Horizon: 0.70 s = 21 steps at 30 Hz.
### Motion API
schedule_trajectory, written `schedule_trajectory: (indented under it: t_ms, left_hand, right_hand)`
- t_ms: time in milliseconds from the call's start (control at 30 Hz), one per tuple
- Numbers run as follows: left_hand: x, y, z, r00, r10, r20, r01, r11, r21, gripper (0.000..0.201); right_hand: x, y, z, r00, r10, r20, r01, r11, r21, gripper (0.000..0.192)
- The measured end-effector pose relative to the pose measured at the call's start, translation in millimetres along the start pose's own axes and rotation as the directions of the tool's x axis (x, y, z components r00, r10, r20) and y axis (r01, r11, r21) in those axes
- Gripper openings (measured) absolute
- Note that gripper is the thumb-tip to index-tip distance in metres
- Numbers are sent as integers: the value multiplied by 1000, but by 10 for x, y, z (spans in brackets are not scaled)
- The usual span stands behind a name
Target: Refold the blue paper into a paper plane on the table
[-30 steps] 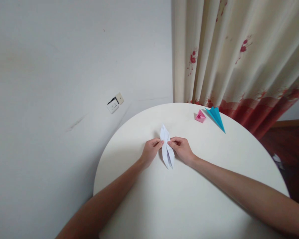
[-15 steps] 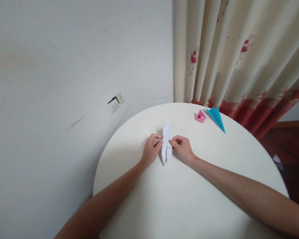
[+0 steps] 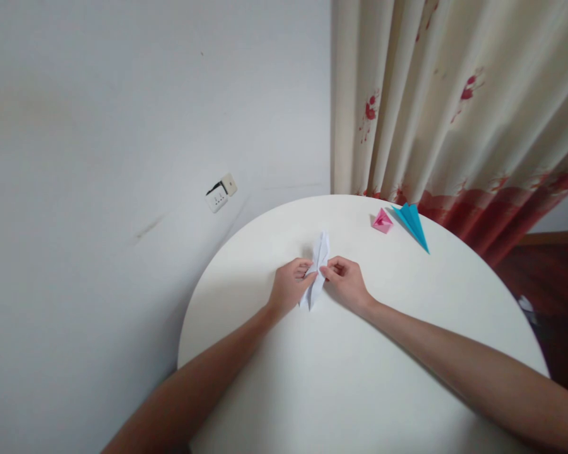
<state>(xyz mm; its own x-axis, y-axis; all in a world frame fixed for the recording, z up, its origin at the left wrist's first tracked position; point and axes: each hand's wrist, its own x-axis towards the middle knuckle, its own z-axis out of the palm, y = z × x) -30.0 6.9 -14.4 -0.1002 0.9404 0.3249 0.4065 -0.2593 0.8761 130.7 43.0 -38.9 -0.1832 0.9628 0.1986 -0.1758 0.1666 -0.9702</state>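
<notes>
Folded papers: three in all, so one long narrow piece of white paper [image 3: 320,249], one small pointy pink paper fold [image 3: 382,221] and one blue paper wedge [image 3: 411,226] with a long thin tip.
Hands: two, a left hand [image 3: 288,285] and a right hand [image 3: 344,280], both on the white paper.
Left hand grip: pinching the white paper's left side, thumb laid over the top.
Right hand grip: thumb and fingers nipping the right side around its middle.
White paper spot: between the hands, nearer the far edge of the round-edged white worktop [image 3: 360,378] than the bottom of the view, tilted so its far end leans right. Honestly can't tell if its underside touches the surface.
Pink and blue spot: just beside each other by the far edge, right of the hands, with the blue tip pointing toward the near right.
Wall bits: two plates on the pale wall [image 3: 123,126], a white socket [image 3: 216,198] and a cream plate [image 3: 229,184], dark gap alongside.
Curtain: one cream cloth curtain [image 3: 407,94] with red flowers and a red lower band, cut off up top and on the right.
Hidden stuff: some fingers are behind the white paper, and the left hand covers part of its near half. The worktop's near edge is cut off.
Hard to make out: one whitish thing [image 3: 527,304] on the dark reddish floor [image 3: 556,315], too blurry to name.
</notes>
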Motion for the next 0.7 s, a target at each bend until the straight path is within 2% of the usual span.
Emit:
schedule_trajectory:
  t_ms: [167,333,433,500,567,633,700]
  left_hand:
    - [26,-19,-19,1000,-26,7,26,999,-48,13]
    - [55,-24,-45,996,-64,-54,60,995,-78,15]
    - [54,-7,-57,995,-62,-83,56,996,-72,16]
    - [47,17,-60,994,-61,-95,55,996,-65,19]
    - [40,47,-61,994,-54,-97,49,997,-53,21]
    - [37,74,-63,995,-30,-91,28,999,-29,16]
    - [38,87,-64,996,-3,-89,2,1000,-13,15]
  right_hand:
    - [-13,21,2,1000,-6,8,6,1000,2,27]
    - [-23,31,7,997,-76,-15,75,996,-45,22]
    - [-38,8,-17,976,-192,-108,173,971,-164,50]
    - [-49,-26,-50,940,-321,-114,275,913,-300,56]
    - [-57,-59,-84,901,-433,-27,383,823,-419,37]
    - [-61,-75,-108,871,-482,95,463,742,-484,20]
    - [-60,-69,-118,853,-477,213,513,691,-509,18]
